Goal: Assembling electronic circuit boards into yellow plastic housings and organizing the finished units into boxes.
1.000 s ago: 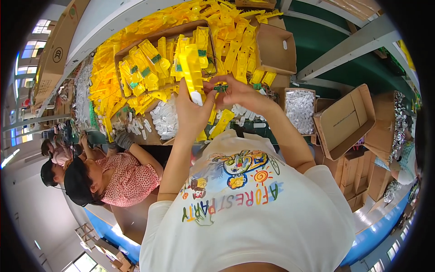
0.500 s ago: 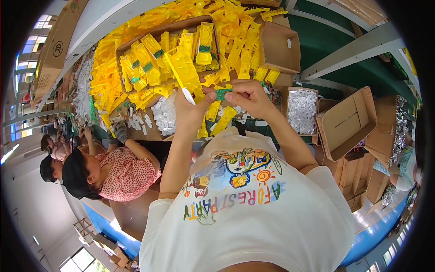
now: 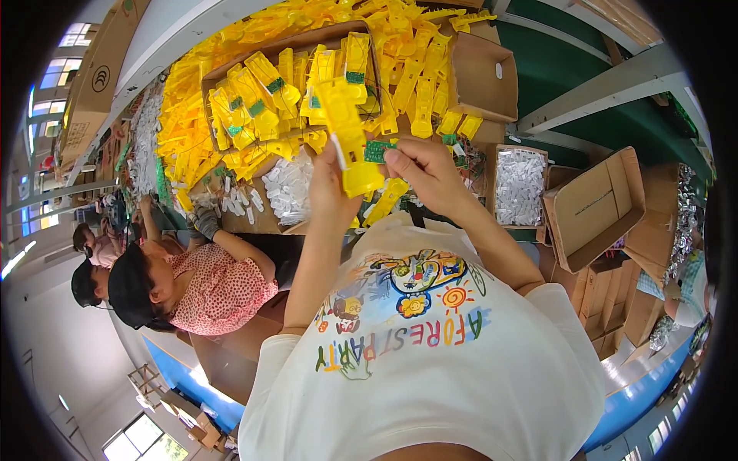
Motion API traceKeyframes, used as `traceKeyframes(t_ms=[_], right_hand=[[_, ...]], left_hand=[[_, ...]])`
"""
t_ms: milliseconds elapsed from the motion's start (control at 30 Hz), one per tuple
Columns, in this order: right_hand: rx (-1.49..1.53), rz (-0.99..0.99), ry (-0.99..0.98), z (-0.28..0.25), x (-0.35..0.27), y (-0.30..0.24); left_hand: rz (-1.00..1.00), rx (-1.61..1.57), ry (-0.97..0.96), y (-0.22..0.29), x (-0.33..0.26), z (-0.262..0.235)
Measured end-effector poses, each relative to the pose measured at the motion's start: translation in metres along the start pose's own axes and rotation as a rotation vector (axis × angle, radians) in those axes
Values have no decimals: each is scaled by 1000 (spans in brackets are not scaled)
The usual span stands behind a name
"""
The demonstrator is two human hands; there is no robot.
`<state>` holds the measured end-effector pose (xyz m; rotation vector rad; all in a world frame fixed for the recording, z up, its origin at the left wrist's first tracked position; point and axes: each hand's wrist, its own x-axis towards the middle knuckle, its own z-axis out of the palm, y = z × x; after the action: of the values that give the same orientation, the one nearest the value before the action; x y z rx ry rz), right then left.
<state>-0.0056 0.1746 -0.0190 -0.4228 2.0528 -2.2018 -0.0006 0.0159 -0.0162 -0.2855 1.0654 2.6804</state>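
My left hand [image 3: 329, 184] grips a long yellow plastic housing [image 3: 347, 138] and holds it up in front of my chest. A thin white piece lies along its left side by my thumb. My right hand [image 3: 424, 170] pinches a small green circuit board [image 3: 377, 150] and presses it against the right side of the housing. Behind both hands stands a cardboard tray [image 3: 231, 65] with several yellow housings that carry green boards.
Loose yellow housings [image 3: 415, 69] heap across the bench. A box of white parts [image 3: 520, 184] sits at right, with open cardboard boxes [image 3: 592, 207] beyond it. White pieces [image 3: 286, 184] lie at left. Seated people [image 3: 192, 284] work at my left.
The yellow housing has come nearer to me and stands more upright in my left hand. My right hand has brought the green board against its side.
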Motion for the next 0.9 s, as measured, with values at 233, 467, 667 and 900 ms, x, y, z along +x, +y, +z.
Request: traceKeyframes(t_ms=[233,467,667,900], right_hand=[[-364,-165,29,4,-4,-17],[-556,-330,26,9,-7,-24],[-510,-279,33,8,-4,-19],[-555,-74,-48,2,-3,-21]], left_hand=[[-24,-36,-75,-13,-8,10],[-79,-17,-70,-16,-11,13],[-24,83,-12,-23,-12,8],[22,106,-66,-16,-12,5]])
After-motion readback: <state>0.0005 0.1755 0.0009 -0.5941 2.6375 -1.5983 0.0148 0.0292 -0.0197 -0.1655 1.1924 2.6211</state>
